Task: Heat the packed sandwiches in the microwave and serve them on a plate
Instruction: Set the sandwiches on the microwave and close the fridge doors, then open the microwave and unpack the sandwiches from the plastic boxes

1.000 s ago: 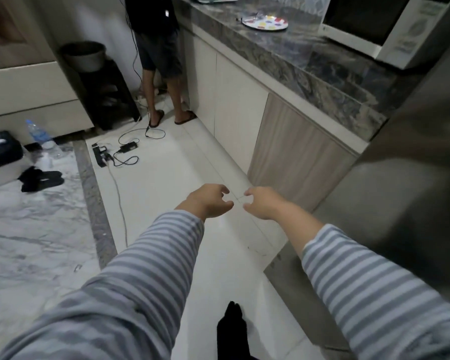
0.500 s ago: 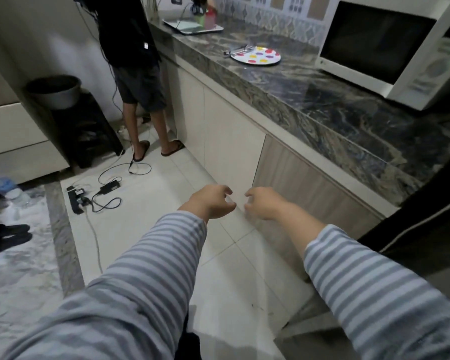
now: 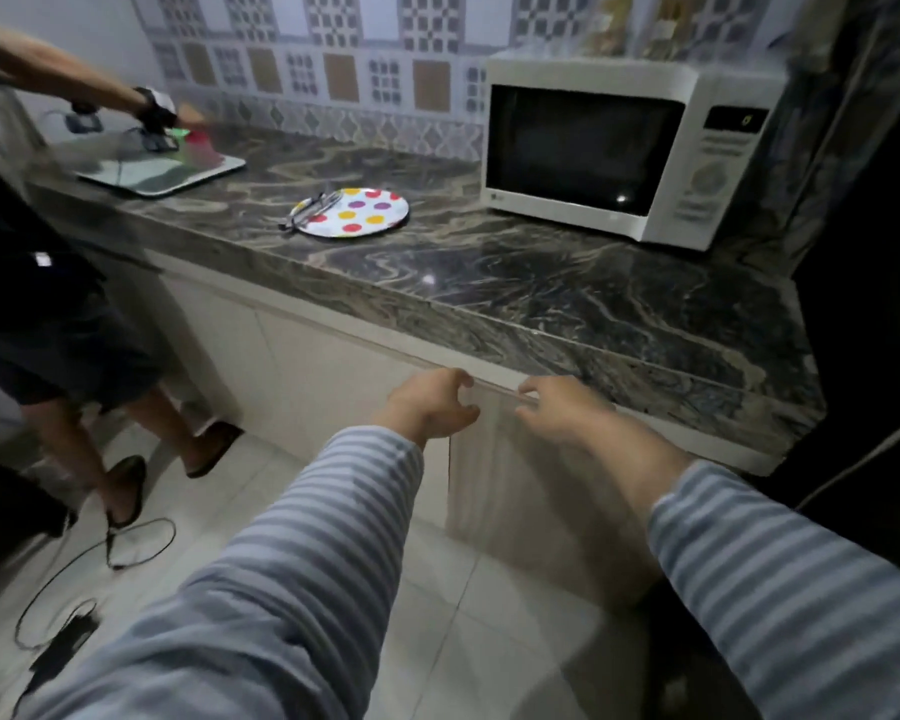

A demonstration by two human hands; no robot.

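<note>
Marbled dark stone forms the tabletop (image 3: 567, 298), backed by patterned wall tiles (image 3: 344, 59). A white microwave (image 3: 630, 148), door closed, stands at its far right corner; a polka-dot plate (image 3: 359, 213) with cutlery (image 3: 310, 210) on its left rim lies mid-tabletop. No sandwiches show. Left hand (image 3: 432, 407) and right hand (image 3: 562, 410) hover near each other below the front edge, fingers loosely curled, holding nothing. Another person (image 3: 48, 283) stands at the left end on pale floor tiles (image 3: 489, 641).
</note>
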